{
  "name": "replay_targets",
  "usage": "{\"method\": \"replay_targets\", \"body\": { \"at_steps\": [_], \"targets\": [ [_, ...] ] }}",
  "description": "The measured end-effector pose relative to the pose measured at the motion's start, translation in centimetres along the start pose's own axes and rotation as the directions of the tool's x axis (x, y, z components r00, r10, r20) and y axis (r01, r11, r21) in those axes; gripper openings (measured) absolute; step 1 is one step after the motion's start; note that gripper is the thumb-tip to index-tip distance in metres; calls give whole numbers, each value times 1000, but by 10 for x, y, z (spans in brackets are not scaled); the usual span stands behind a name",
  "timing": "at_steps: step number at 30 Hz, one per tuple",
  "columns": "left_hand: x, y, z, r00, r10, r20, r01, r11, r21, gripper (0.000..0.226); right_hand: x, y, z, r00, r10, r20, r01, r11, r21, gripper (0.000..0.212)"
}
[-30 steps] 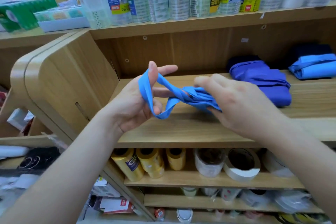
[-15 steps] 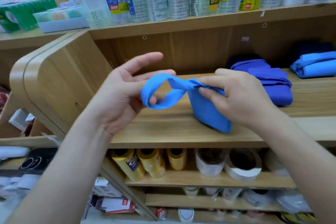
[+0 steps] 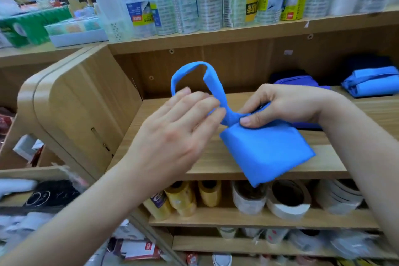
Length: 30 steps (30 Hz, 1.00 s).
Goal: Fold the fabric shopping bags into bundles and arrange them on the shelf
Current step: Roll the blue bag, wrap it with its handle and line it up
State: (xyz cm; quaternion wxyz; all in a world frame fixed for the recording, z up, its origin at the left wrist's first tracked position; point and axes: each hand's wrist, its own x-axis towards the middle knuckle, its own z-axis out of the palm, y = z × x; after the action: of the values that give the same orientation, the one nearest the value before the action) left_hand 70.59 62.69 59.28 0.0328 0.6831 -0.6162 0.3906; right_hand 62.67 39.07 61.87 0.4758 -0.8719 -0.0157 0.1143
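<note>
One bag (image 3: 267, 149), mid-frame: right hand (image 3: 287, 103) is pinching its neck, securing folds. Left hand (image 3: 179, 134), straight-fingered, is touching the handle (image 3: 190, 69).

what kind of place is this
Most likely a small shop for stationery and household goods. Wooden display shelves carry labelled packs of clear tape rolls on top, yellow tape rolls below, and folded blue bags between.

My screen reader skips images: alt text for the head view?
A right hand pinches a folded light blue bag below its handle loop, over a wooden shelf; the left hand touches the loop. A purple bundle and blue bundle lie behind.
</note>
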Motion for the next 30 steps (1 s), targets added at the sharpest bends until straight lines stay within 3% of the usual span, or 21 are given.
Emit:
{"method": "replay_targets", "body": {
  "at_steps": [3,7,11,14,18,22,24,26,30],
  "targets": [
    [5,-3,13,996,82,23,-83,996,32,31,4,6,4,993,9,119,-20,995,93,25],
    [8,-13,24,995,88,-53,-94,988,-125,11,7,14,4,971,-36,235,-23,970,242,17],
    [-10,-21,33,985,-57,-162,35,991,-133,34,3,26,1,966,-96,241,-8,917,400,15],
    [-8,-10,35,985,-135,-104,110,971,-212,41,5,33,3,951,-125,284,-22,887,461,22],
    [9,-2,38,991,-100,-92,71,959,-276,22,9,38,7,920,-148,363,-38,887,459,25],
    [11,-7,32,987,-136,91,164,816,-554,37,8,39,7,948,-150,282,3,887,462,22],
    [8,-15,27,978,-118,175,196,815,-545,41,4,40,5,984,-86,159,23,933,360,41],
    [7,-24,23,962,-83,259,207,842,-498,42,-4,33,5,1000,-25,4,25,995,100,60],
    [11,-30,19,841,-85,534,397,767,-504,37,-12,7,16,991,-104,-83,66,925,-374,76]
  ]
}}
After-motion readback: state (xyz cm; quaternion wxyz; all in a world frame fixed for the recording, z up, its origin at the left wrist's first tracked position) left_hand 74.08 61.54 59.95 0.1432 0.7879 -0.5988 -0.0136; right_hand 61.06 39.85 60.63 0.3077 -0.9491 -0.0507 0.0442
